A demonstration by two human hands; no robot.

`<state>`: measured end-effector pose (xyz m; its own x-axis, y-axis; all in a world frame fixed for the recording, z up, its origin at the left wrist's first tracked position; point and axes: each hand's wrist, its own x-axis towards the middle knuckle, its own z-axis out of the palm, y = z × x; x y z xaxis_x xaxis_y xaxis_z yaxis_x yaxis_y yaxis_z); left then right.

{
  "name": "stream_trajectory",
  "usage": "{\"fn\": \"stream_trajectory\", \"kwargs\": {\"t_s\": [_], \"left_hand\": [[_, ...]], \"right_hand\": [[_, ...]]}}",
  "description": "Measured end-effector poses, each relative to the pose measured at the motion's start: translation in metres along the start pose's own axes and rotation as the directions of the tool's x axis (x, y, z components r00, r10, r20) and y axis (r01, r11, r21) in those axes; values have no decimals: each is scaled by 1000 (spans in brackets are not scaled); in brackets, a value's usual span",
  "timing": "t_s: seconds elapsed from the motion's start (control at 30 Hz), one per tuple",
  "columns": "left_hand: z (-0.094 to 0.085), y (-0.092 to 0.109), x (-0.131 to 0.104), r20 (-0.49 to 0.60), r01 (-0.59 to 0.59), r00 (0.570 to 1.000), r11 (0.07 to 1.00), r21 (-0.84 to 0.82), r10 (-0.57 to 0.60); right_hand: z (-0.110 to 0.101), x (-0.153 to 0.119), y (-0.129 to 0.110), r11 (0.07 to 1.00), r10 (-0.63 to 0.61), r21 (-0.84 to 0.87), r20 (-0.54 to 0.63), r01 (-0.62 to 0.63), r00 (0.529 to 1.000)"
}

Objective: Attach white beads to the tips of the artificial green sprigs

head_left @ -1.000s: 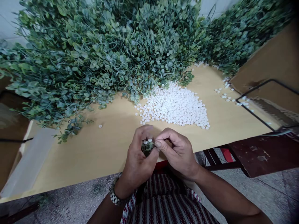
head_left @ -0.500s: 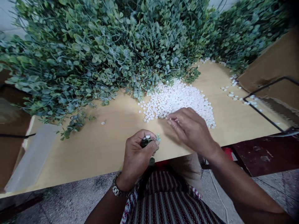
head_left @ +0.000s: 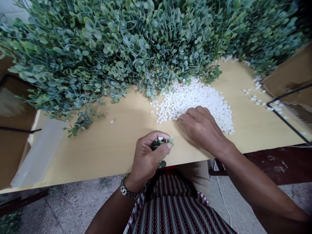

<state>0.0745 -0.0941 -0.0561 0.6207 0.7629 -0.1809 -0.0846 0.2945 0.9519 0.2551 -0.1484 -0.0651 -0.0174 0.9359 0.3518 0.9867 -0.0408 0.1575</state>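
Note:
My left hand (head_left: 150, 152) is closed around a small sprig of artificial green leaves (head_left: 171, 141), pinching it between thumb and forefinger above the table's front edge. A small white piece (head_left: 160, 138) shows among the leaves inside the curl of the fingers, and a dark green leaf hangs below the hand. My right hand (head_left: 201, 128) rests at the near edge of a heap of small white round pieces (head_left: 195, 97). Its fingers are drawn together and point down at the table; the fingertips are partly hidden, so whether a piece is between them does not show.
A thick bank of artificial foliage (head_left: 109, 48) lines the back of the wooden table (head_left: 97, 156). One loose sprig (head_left: 84, 122) and a single white piece (head_left: 112, 122) lie at left. Cardboard boxes (head_left: 290, 74) with black metal rods flank both ends; stray white pieces lie near the right one.
The view has shifted slightly. My right hand has turned so its fingertips point down by the heap's near edge. My left hand still holds the sprig, tilted a little differently.

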Motion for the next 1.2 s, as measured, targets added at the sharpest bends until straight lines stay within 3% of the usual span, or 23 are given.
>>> {"fn": "stream_trajectory", "kwargs": {"t_s": [0.23,0.37,0.63,0.73,0.9,0.97,1.03,1.07,1.13,1.2], "left_hand": [[-1,-4,1,-29,-45,998,998,53,47],[-2,-5,1,-56,-45,997,994,99,51],[-2,-8,3,-66,-85,993,989,117,93],[-1,-9,3,-70,-73,994,990,118,82],[1,-8,4,-88,-93,990,983,160,108],[0,-7,4,-73,-118,988,975,187,133],[0,-6,4,-46,-145,987,968,205,157],[0,-6,4,-28,-161,985,965,207,170],[0,-5,3,10,-191,981,962,197,192],[0,-5,3,51,-223,975,959,177,217]], "right_hand": [[-6,-4,-6,966,-71,239,-115,97,991],[-5,-10,-14,941,-129,300,-101,154,986],[-10,-23,-7,815,-32,578,-39,49,999],[-10,-22,-6,831,7,556,-41,17,999],[-7,-14,-11,904,-48,426,4,41,999],[-9,-13,-13,893,-46,447,0,41,999],[-13,-15,-15,807,19,590,-7,-12,1000],[-15,-17,-15,715,80,696,3,-60,997],[-19,-20,-16,424,206,892,75,-158,976],[-20,-23,-18,105,259,971,182,-215,949]]}}
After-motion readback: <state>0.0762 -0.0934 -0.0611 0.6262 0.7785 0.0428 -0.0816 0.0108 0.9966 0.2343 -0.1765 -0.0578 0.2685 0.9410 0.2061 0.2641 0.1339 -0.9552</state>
